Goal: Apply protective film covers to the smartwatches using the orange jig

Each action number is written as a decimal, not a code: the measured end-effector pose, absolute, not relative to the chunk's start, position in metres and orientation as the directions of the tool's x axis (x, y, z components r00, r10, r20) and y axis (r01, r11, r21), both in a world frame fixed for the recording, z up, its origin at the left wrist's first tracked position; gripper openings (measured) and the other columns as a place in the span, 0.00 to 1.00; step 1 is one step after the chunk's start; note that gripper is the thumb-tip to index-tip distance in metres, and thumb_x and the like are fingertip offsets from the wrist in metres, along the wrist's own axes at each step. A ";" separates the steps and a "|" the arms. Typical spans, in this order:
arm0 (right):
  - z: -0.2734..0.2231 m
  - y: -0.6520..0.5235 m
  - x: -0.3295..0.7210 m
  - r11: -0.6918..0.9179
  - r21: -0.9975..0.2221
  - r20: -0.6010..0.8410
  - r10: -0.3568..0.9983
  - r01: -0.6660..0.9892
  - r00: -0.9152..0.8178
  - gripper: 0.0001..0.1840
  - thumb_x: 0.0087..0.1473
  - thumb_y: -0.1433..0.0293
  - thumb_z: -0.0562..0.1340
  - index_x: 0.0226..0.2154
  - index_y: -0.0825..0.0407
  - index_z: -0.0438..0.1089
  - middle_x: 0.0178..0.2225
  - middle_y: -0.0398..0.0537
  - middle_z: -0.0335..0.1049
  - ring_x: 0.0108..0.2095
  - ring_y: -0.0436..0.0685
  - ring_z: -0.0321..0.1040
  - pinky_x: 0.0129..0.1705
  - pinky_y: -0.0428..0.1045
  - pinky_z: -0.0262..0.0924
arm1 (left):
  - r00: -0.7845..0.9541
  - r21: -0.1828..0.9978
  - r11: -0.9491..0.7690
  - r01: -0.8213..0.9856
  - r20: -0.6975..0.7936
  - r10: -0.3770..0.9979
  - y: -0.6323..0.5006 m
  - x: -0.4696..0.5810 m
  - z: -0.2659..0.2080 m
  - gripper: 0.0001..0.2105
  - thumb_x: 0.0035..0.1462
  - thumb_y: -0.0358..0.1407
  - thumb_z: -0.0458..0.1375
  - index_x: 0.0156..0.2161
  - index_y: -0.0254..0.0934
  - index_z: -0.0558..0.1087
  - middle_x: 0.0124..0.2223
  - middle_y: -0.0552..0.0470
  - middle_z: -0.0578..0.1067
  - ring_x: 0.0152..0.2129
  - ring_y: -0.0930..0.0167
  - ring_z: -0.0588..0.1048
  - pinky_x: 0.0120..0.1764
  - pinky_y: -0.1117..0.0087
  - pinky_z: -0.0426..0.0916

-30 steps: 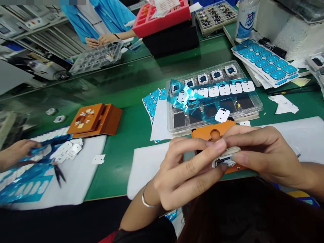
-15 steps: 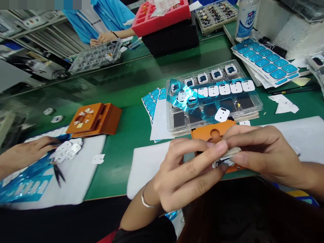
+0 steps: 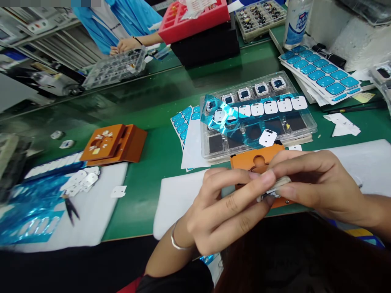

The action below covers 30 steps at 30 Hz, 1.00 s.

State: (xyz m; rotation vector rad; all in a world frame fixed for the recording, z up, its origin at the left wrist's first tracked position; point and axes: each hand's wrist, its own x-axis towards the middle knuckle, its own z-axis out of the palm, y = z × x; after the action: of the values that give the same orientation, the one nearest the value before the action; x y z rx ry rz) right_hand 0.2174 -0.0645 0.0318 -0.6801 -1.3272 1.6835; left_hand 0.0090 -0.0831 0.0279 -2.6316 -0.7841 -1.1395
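Observation:
Between the fingertips of both hands is a small white housing part (image 3: 277, 188) with a dark and metallic underside, mostly covered by the fingers. My left hand (image 3: 229, 207) pinches it from the left, and my right hand (image 3: 317, 183) grips its right side with thumb and forefinger. Just behind and below it lies an orange fixture block (image 3: 259, 154) with a round cut-out. Beyond the block, a clear plastic tray (image 3: 311, 126) carries white-framed modules (image 3: 262, 88) along its far row. Blue film (image 3: 226, 118) with white rounded-square stickers (image 3: 284, 106) lies across the tray.
Sheets of blue stickers (image 3: 324, 73) lie at the back right, near a clear bottle (image 3: 297, 24). At left are another orange fixture (image 3: 117, 142), loose white plates (image 3: 81, 181) and black tweezers (image 3: 71, 209). A person in blue (image 3: 131, 20) sits across the bench (image 3: 146, 97).
Another person's hand at the far left, by the blue film and white plates, has left the view. My own hands and the part they hold have barely moved.

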 end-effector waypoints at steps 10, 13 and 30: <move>0.032 -0.065 0.218 -0.045 -0.960 0.094 0.880 -0.278 -0.466 0.09 0.52 0.68 0.72 0.39 0.44 0.81 0.35 0.44 0.78 0.38 0.54 0.75 0.35 0.46 0.73 | 0.578 0.049 -0.864 0.501 0.724 0.376 -0.079 0.007 0.026 0.04 0.61 0.29 0.60 0.40 0.36 0.77 0.54 0.48 0.77 0.46 0.66 0.74 0.44 0.63 0.75; 0.031 -0.065 0.219 -0.027 -0.967 0.103 0.869 -0.255 -0.483 0.12 0.52 0.66 0.72 0.42 0.43 0.80 0.37 0.46 0.78 0.41 0.56 0.76 0.37 0.48 0.74 | 0.580 0.020 -0.881 0.472 0.745 0.328 -0.074 0.004 0.023 0.05 0.61 0.29 0.59 0.41 0.38 0.77 0.56 0.48 0.76 0.46 0.66 0.73 0.41 0.64 0.75; 0.031 -0.067 0.217 -0.143 -0.925 0.046 0.876 -0.351 -0.480 0.08 0.55 0.67 0.71 0.40 0.41 0.80 0.32 0.42 0.79 0.38 0.53 0.77 0.35 0.45 0.72 | 0.569 0.039 -0.823 0.566 0.705 0.424 -0.085 0.007 0.025 0.04 0.58 0.31 0.63 0.39 0.39 0.78 0.56 0.52 0.76 0.43 0.66 0.74 0.41 0.63 0.75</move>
State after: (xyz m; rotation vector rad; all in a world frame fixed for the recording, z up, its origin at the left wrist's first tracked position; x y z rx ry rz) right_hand 0.2172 -0.0670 0.0307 -0.6675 -1.2202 1.7609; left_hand 0.0075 -0.0848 0.0251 -2.6085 -0.8336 -1.0947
